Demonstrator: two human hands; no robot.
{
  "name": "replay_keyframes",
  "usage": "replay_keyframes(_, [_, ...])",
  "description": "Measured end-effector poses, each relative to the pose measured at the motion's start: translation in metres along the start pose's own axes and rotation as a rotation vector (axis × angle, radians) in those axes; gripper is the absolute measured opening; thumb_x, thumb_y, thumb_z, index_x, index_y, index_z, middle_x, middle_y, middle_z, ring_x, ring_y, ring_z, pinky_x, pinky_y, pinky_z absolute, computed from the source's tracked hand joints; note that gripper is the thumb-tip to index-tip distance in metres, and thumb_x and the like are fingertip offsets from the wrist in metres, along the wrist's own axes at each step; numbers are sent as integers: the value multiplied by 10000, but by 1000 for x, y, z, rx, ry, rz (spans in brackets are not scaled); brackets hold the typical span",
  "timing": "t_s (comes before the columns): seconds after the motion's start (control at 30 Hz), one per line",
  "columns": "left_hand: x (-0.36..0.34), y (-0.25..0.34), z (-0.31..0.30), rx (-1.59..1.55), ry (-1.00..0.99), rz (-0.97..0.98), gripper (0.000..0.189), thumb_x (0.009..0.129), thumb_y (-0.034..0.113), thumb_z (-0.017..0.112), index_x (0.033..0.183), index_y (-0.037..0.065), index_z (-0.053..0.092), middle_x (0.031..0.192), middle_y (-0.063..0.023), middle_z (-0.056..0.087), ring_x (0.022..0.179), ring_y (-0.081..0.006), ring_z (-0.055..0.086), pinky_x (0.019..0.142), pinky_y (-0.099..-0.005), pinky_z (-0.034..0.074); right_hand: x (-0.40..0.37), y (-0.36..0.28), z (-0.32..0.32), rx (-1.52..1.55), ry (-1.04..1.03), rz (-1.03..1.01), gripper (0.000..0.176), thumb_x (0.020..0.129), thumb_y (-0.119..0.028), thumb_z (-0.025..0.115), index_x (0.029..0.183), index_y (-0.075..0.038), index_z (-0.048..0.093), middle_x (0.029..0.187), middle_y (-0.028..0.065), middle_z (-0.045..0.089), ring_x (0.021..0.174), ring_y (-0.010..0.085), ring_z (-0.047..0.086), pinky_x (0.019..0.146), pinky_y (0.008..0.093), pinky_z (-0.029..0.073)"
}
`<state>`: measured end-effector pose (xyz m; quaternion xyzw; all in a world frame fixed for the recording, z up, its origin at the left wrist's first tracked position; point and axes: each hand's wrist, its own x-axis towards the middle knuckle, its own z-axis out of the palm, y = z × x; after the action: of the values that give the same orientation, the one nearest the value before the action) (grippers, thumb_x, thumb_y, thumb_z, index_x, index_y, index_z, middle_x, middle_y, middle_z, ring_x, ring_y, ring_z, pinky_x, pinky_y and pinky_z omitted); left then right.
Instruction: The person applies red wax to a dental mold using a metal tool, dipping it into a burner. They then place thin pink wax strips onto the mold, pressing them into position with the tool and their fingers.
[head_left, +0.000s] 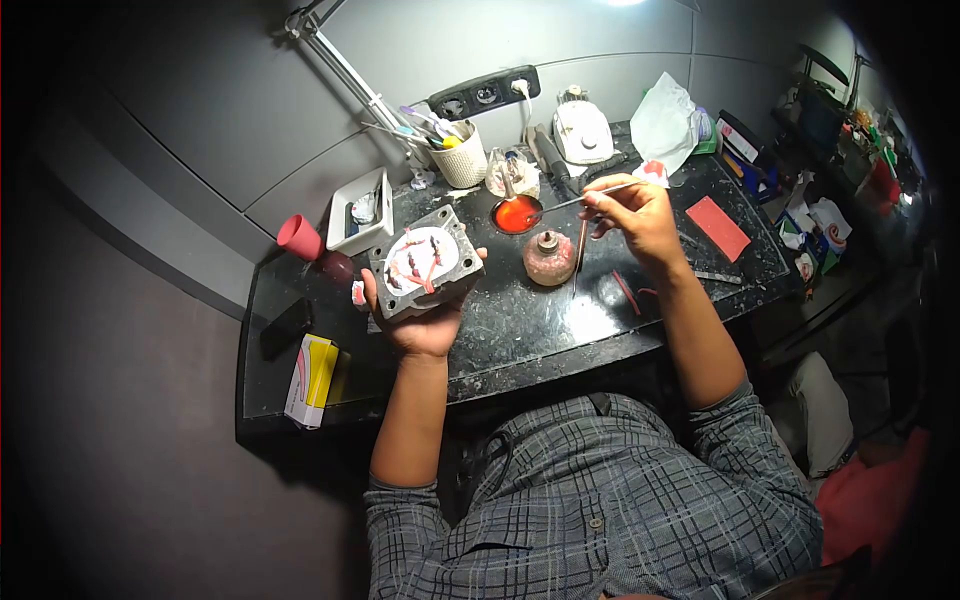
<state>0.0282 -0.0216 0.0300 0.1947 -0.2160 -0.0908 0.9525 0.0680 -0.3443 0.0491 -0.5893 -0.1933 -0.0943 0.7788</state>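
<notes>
A square grey metal flask [425, 262] rests in my left hand [427, 325], tilted, with white plaster and red and dark pieces on its top face. My right hand [640, 222] pinches a thin metal tool [572, 204], its tip over the near right edge of a round dish of red liquid [516, 213]. Whether the tip touches the liquid I cannot tell. Just below the dish stands a round glass burner [549, 260] with a metal cap. A small pink and white piece [359, 293] lies beside my left thumb.
Behind are a white tray [345, 232], a brush cup [459, 160] and a white device [583, 132]. A red cup [299, 237] and a yellow and white box [313, 380] are left. A pink sheet [718, 228] lies right. A person's leg [822, 415] shows at lower right.
</notes>
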Motion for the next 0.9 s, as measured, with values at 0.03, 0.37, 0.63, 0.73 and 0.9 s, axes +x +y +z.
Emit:
replay_keyframes(0.03, [0,-1,2,35,34,14,1008,903,691,603,1612,63,259,1602,-353,290,1463,-596,267,1137,-713,358,-1,-2,-2,12,12,0,142,966,-88,730,1060,19,720,931,105,749,819,168,742,617,288,612])
replay_keyframes(0.37, [-12,0,-11,-62,189,-26,712,892,491,666,1484,123,522,1476,-100,570,1382,-322,502,1178,-580,340,-22,4,-11,-7,85,107,113,1005,-126,689,1028,-16,684,940,103,741,852,184,754,636,289,616])
replay_keyframes(0.63, [-8,-9,-8,-57,235,-31,687,934,505,619,1452,62,535,1445,-128,590,1360,-346,521,1161,-590,367,-40,-9,46,90,-77,-4,114,1004,-77,670,1051,26,678,939,127,750,831,183,751,650,298,613])
replay_keyframes(0.73, [-8,-10,-2,-77,246,-57,683,934,522,612,1445,75,539,1447,-136,583,1348,-360,532,1149,-607,380,-46,-9,70,161,-136,-7,111,1006,-55,666,1075,31,674,945,132,753,848,184,753,653,282,614])
replay_keyframes(0.9, [-7,-11,-2,-65,289,-64,732,944,568,577,1494,92,492,1497,-162,536,1386,-405,495,1129,-662,381,-45,-2,83,108,-217,17,124,1011,-66,670,1088,30,664,948,118,750,870,166,742,677,278,610])
